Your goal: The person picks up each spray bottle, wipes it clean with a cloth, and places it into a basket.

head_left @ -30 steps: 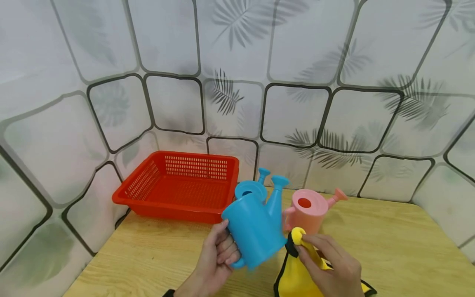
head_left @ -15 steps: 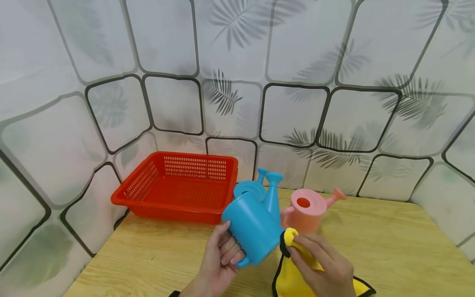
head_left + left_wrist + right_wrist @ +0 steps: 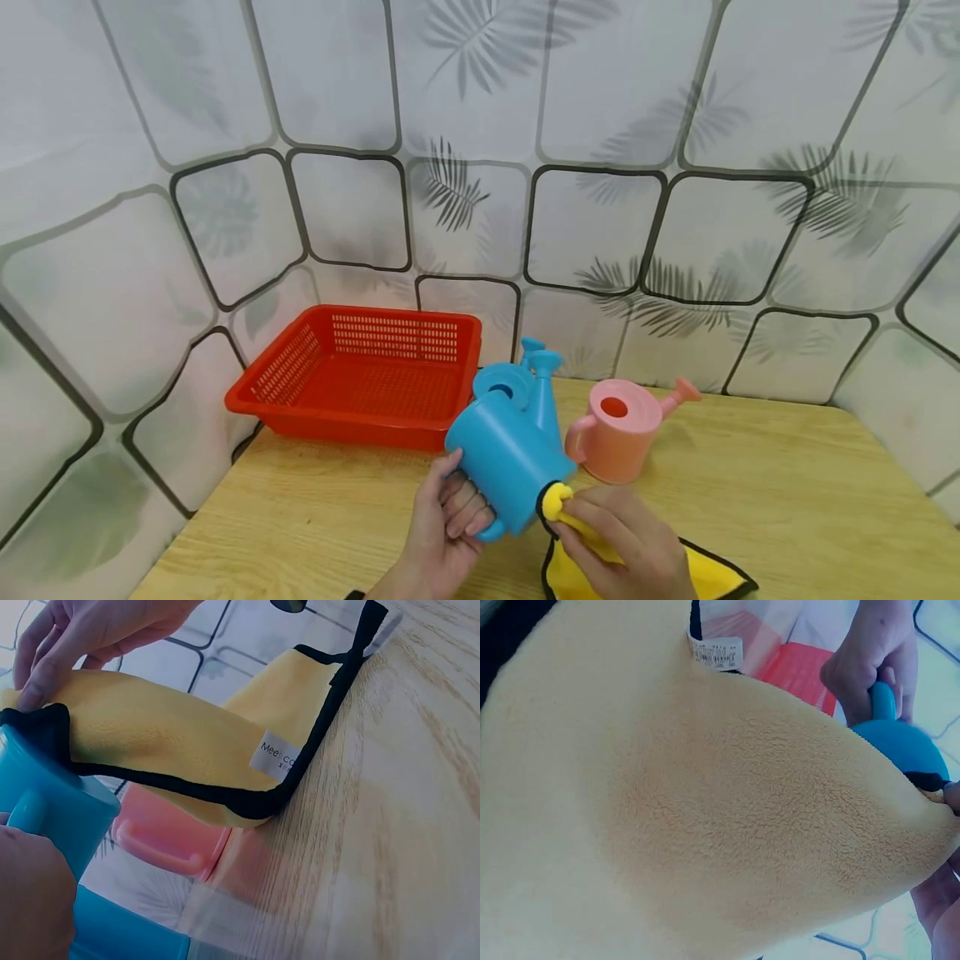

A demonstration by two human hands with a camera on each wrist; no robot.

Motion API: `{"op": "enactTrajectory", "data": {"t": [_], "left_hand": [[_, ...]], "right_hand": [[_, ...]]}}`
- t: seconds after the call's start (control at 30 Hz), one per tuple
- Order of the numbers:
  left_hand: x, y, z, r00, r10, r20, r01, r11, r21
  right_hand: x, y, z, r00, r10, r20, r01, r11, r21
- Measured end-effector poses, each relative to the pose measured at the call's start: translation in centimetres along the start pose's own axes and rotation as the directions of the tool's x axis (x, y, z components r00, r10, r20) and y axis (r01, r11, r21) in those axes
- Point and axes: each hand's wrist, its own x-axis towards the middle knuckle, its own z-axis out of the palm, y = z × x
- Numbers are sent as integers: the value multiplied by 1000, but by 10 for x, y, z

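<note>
My left hand (image 3: pixel 450 521) grips the handle of a blue watering can (image 3: pixel 506 458), which is tilted with its base toward the lower right. A yellow cloth (image 3: pixel 172 735) with black edging is pinched in my right hand (image 3: pixel 626 537). The bunched end of the cloth lies against the can's base. In the right wrist view the cloth (image 3: pixel 765 802) fills most of the picture, and its lower part trails on the table in the head view. Behind the held can stands a second blue watering can (image 3: pixel 498 379), partly hidden by it.
A pink watering can (image 3: pixel 618 442) stands right of the blue ones, its spout pointing right. At the back left sits a red plastic basket (image 3: pixel 352 429) with slotted walls. A patterned curtain (image 3: pixel 465 217) surrounds the wooden table (image 3: pixel 810 483).
My right hand has moved left and slightly down with the cloth, bringing its bunched end onto the base of the held can. The left hand keeps its grip, nearly still.
</note>
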Motion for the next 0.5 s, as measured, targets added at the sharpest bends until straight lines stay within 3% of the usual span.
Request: {"op": "enactTrajectory", "data": {"t": [0.1, 0.2, 0.37, 0.5], "left_hand": [[0, 0, 0, 1000, 2, -1, -2, 1000, -4], [0, 0, 0, 1000, 0, 1, 0, 1000, -15], [-1, 1, 1, 1000, -17, 2, 17, 999, -51], [-1, 2, 1, 1000, -24, 0, 24, 997, -67]], "right_hand": [[4, -3, 4, 995, -96, -3, 96, 994, 60], [4, -6, 7, 989, -144, 15, 142, 985, 97], [-5, -11, 9, 985, -94, 143, 83, 994, 78], [-9, -11, 9, 975, -99, 199, 90, 995, 52]]}}
